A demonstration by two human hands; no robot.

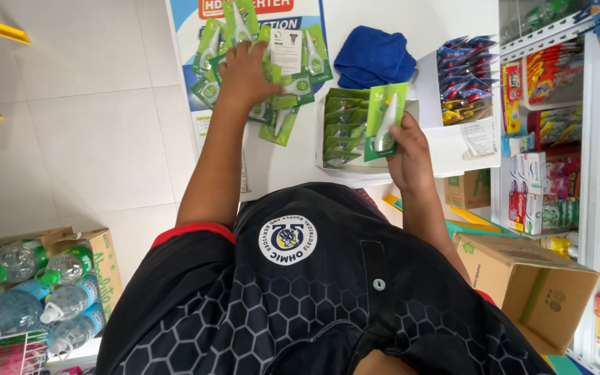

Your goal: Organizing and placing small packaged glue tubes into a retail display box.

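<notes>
Head view looks straight down on a person in a dark patterned shirt, standing at a white desk point(411, 21) beside shop shelves point(557, 139).

Left hand point(244, 73) reaches far over the desk, fingers curled down onto a loose heap of green packets point(282, 104) lying on a blue and white poster point(196, 42). It seems to press or gather several at once; whether any is truly gripped I cannot tell.

Right hand point(407, 149) pinches 1 green packet point(383, 118) upright between thumb and fingers, just above the near right edge of a small display box point(345, 128) where more green packets stand in a row.

Risks, as I judge them:
- The heap is fanned and overlapping, so a sweep of the left hand could push packets off the far or left side of the desk to the tiled floor point(92, 139).
- The held packet is gripped by 1 edge only; it could twist and slip.
- The box looks light, and a hard push against its row could tip it or slide it toward the blue cloth point(373, 55).
- The open cardboard carton point(529, 292) sits near the right elbow and could be knocked.
</notes>
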